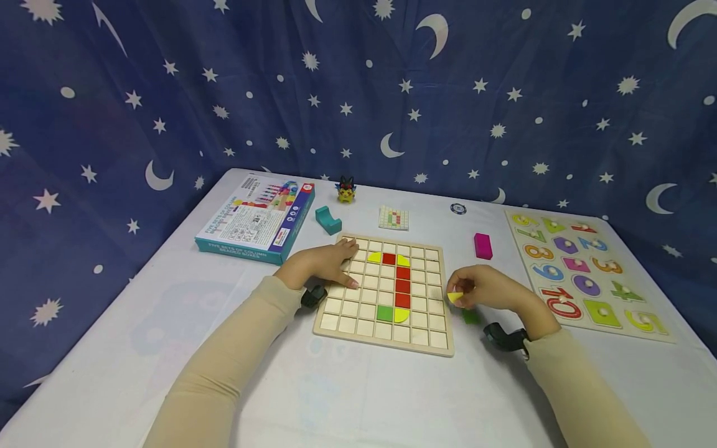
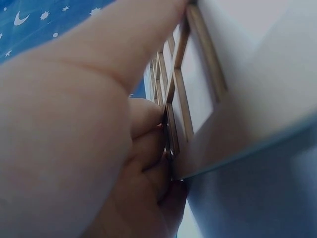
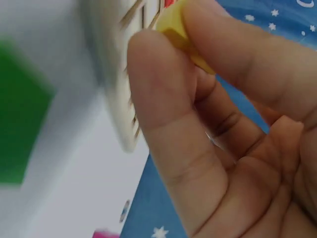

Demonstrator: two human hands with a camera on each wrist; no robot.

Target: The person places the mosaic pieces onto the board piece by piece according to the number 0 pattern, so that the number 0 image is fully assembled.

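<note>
A wooden grid board [image 1: 351, 309] lies on the table, its pale cells partly filled. Several red tiles [image 1: 403, 287] run down one column, with yellow rounded tiles [image 1: 401, 315] at the corners and a green tile [image 1: 384, 313] near the bottom. My left hand [image 1: 327, 261] rests on the board's upper left edge, thumb and fingers spread; the left wrist view shows its fingers along the frame. Just off the board's right edge, my right hand [image 1: 482, 286] pinches a yellow rounded tile [image 3: 173, 27] between thumb and index finger. Beneath that hand lies a loose green piece [image 1: 470, 316].
A small pattern card [image 1: 394, 218] lies behind the board, near a teal curved block [image 1: 328, 221] and a toy figure [image 1: 346, 190]. A boxed set [image 1: 254, 218] is at left. On the right are a magenta block [image 1: 483, 246], a poker chip [image 1: 458, 209] and a number puzzle [image 1: 588, 267].
</note>
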